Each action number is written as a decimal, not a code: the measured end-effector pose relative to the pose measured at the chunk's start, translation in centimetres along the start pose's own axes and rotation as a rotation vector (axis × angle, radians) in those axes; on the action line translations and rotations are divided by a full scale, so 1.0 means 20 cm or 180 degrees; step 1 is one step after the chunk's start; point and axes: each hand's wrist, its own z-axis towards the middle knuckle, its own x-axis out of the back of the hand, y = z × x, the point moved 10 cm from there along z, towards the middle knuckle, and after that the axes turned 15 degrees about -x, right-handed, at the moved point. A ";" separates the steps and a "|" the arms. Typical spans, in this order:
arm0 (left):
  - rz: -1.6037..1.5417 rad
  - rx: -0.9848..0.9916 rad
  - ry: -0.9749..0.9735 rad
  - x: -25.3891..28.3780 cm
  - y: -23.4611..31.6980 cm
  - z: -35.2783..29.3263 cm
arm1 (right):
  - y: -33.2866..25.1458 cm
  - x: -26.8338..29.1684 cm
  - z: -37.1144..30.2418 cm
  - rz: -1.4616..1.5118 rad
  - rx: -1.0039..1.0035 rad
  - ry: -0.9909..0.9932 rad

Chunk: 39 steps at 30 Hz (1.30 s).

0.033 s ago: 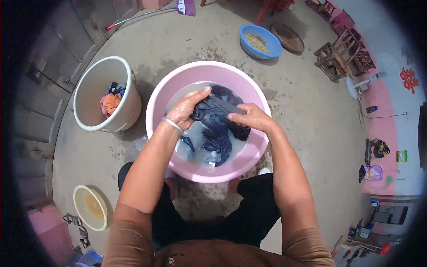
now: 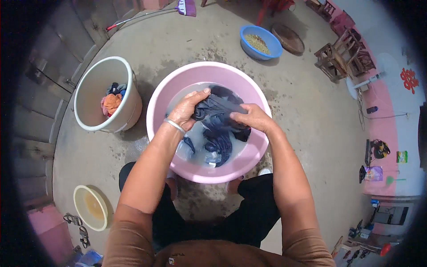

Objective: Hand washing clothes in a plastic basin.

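A wide pink basin [image 2: 156, 95] of cloudy water stands on the floor in front of my knees. Dark wet clothing lies in it, partly under the water. My left hand [image 2: 189, 107], with a pale bangle at the wrist, grips one side of a dark grey garment [image 2: 211, 107] just above the water. On the other side my right hand [image 2: 252, 117] pinches the cloth between thumb and fingers, so a fold stretches between the hands. Below them a navy piece of clothing [image 2: 219, 144] is bunched in the water. Where the two dark garments part cannot be made out.
Left of the basin is a tall white bucket [image 2: 95, 71] with orange and blue clothes [image 2: 112, 102] inside. A small cream basin [image 2: 79, 200] with brownish water sits lower left. Beyond are a blue basin [image 2: 273, 52], a round woven tray [image 2: 288, 39] and wooden chairs [image 2: 331, 60].
My right hand has shifted very slightly to the right along the cloth. My left hand keeps its hold, and the rest looks the same.
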 end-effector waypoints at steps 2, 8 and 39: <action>0.0128 -0.0159 0.0131 0.07 -0.04 0.05 | 0.05 0.05 0.04 0.0276 -0.0136 0.0190; 0.0038 -0.0218 0.0883 0.12 -0.20 0.11 | -0.15 0.10 0.04 0.2722 0.0830 -0.0344; 0.1732 0.0522 -0.0402 0.00 -0.06 0.01 | -0.25 -0.19 -0.07 0.0221 0.0804 -0.0327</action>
